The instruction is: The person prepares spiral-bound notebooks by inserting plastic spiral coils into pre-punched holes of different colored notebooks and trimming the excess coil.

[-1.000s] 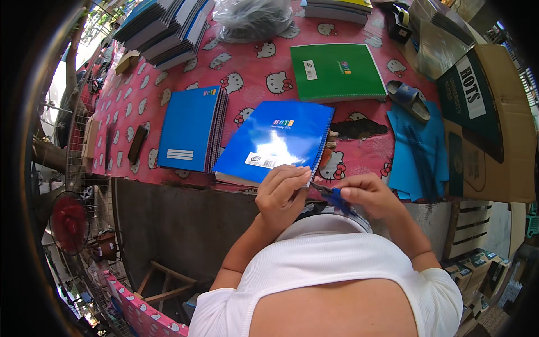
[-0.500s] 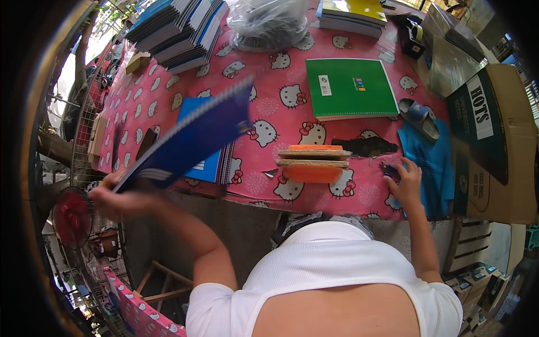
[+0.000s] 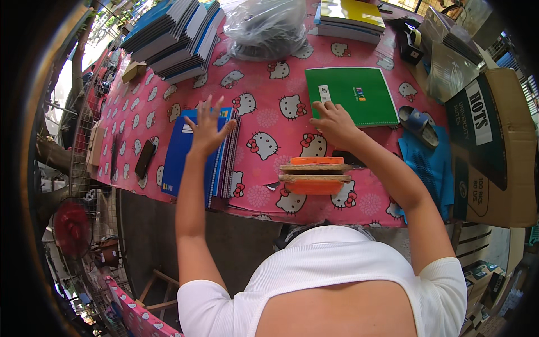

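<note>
A blue spiral notebook (image 3: 182, 149) lies on top of a small stack near the table's left front. Over its upper right part is my left hand (image 3: 206, 130), fingers spread, holding nothing. My right hand (image 3: 338, 124) reaches to the lower left edge of a green spiral notebook (image 3: 359, 92); its fingers are apart over the cover, and I cannot tell how firmly they touch. Between my arms stands an orange block with brown board layers (image 3: 314, 177). A dark flat thing (image 3: 343, 157) beside it is partly hidden by my right forearm.
A pink patterned cloth covers the table (image 3: 264, 121). Tall notebook stacks (image 3: 174, 42) and a filled clear plastic bag (image 3: 265, 31) stand at the back. On the right are a tape dispenser (image 3: 411, 46), a blue slipper (image 3: 418, 124), blue sheeting (image 3: 426, 168) and a cardboard box (image 3: 494, 151). A phone-like dark object (image 3: 145, 158) lies left.
The blue notebook, lifted in my left hand before, now lies on the left stack, released. My right hand has moved from the table's right front, beside a small dark thing, to the green notebook.
</note>
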Demonstrator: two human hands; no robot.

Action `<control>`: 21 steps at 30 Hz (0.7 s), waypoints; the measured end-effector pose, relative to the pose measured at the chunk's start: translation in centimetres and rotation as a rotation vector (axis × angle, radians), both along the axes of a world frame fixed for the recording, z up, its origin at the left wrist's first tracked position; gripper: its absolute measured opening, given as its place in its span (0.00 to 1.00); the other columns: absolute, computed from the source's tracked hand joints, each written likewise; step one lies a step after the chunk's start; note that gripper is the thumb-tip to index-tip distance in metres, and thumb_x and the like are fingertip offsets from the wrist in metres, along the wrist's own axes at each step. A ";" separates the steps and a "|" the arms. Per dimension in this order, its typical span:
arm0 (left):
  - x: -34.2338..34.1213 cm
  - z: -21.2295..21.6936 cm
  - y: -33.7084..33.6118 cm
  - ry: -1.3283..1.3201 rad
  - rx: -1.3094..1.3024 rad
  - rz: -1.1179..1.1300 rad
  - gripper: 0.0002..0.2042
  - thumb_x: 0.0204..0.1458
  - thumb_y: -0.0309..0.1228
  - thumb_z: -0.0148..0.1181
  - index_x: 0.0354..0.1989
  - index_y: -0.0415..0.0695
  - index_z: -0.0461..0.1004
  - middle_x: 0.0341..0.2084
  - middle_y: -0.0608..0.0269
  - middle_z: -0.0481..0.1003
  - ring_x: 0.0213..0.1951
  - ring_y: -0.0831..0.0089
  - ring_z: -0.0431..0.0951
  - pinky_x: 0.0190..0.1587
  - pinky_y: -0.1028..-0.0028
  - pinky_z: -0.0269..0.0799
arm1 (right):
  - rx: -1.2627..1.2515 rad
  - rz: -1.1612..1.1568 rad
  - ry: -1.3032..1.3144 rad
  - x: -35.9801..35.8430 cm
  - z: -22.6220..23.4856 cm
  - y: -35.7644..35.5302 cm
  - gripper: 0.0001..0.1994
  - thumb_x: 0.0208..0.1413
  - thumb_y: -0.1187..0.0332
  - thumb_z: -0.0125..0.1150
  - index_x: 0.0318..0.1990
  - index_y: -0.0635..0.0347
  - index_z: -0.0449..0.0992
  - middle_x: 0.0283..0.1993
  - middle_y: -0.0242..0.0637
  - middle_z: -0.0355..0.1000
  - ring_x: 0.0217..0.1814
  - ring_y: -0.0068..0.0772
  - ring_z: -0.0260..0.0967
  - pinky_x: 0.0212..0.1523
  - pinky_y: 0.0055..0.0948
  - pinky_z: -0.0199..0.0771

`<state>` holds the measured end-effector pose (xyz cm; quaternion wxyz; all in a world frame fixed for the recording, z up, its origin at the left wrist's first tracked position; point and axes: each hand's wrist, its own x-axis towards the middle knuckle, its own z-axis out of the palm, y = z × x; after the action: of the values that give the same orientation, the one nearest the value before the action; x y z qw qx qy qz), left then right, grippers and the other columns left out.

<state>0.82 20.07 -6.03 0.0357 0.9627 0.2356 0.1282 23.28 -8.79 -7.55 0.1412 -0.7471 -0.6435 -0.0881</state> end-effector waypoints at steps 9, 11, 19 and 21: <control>2.0 1.7 -6.2 -0.114 -0.475 0.012 0.39 0.51 0.61 0.49 0.68 0.55 0.50 0.68 0.56 0.46 0.70 0.54 0.37 0.61 0.36 0.20 | -0.293 0.241 0.353 5.1 2.1 1.2 0.12 0.42 0.75 0.59 0.38 0.59 0.77 0.37 0.43 0.74 0.42 0.46 0.72 0.44 0.39 0.71; 2.1 3.4 -8.9 -0.039 -0.353 0.060 0.36 0.51 0.57 0.53 0.65 0.52 0.57 0.68 0.55 0.47 0.70 0.55 0.39 0.61 0.36 0.22 | -0.324 0.245 0.354 5.3 2.1 1.5 0.14 0.42 0.76 0.58 0.40 0.58 0.77 0.38 0.43 0.74 0.44 0.45 0.72 0.44 0.40 0.71; 0.7 4.0 -15.3 -0.263 -0.776 -0.003 0.28 0.50 0.49 0.59 0.58 0.52 0.66 0.66 0.56 0.53 0.67 0.58 0.52 0.61 0.35 0.27 | -0.363 0.280 0.346 5.9 1.9 1.8 0.18 0.40 0.78 0.58 0.43 0.56 0.75 0.38 0.43 0.74 0.43 0.47 0.72 0.43 0.40 0.71; 1.0 5.3 -19.5 -0.088 -0.691 -0.082 0.27 0.50 0.47 0.59 0.58 0.52 0.66 0.65 0.56 0.54 0.65 0.59 0.56 0.61 0.37 0.26 | -0.367 0.284 0.328 6.1 1.6 1.6 0.17 0.41 0.77 0.59 0.43 0.55 0.75 0.38 0.43 0.73 0.42 0.48 0.72 0.43 0.40 0.71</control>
<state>1.85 0.55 -0.75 0.3745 0.8960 0.2245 0.0808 29.36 -7.23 -5.95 0.1169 -0.6667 -0.7156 0.1728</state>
